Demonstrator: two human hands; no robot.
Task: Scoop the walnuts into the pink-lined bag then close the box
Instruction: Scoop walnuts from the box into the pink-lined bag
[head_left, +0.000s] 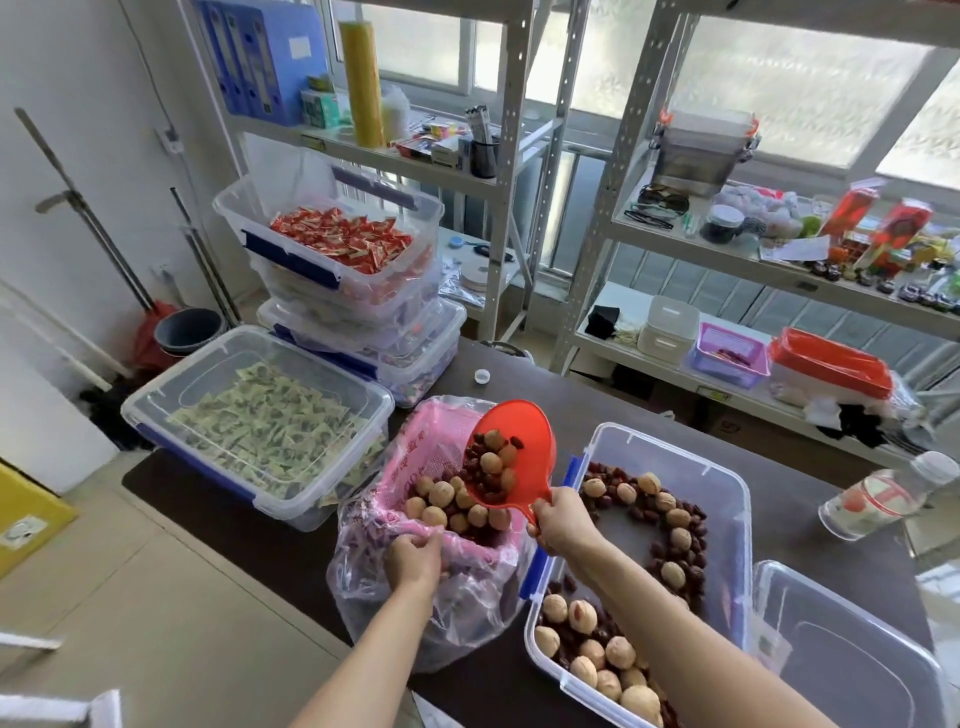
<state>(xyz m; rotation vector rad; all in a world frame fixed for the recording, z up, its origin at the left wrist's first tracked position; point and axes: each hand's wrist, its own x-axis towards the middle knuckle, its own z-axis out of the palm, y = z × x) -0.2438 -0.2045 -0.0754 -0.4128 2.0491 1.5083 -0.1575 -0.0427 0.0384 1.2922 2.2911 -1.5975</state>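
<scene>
The walnuts (670, 519), mixed with dark red dates (691, 564), lie in two places: a ring along the walls of the clear box (727, 499), with the middle of its floor bare, and a heap inside the pink-lined bag (441, 452). A further portion sits in the bowl of the red scoop (511, 457), which is tilted with its open face toward the bag mouth, directly above the heap. The right hand (558, 522) is clamped around the scoop handle, positioned between the bag and the left wall of the box, beside the box's blue latch (535, 566). The left hand (415, 558) is closed on the near rim of the bag, pinching the pink liner and the outer clear plastic together. The bag stands just beside the box, to its left. The box lid (852, 654) lies flat on the table (810, 478) at the right of the box. The table surface is dark brown. On its left part stand a lidded clear bin of green packets (260, 421) and, behind it, stacked bins topped by an open one holding red packets (343, 241). A clear jar (878, 499) lies on its side at the right edge, and a small white cap (482, 375) rests near the far edge. Beyond the table, grey metal shelving (623, 156) stands before frosted windows. The floor (156, 597) is pale tile.
</scene>
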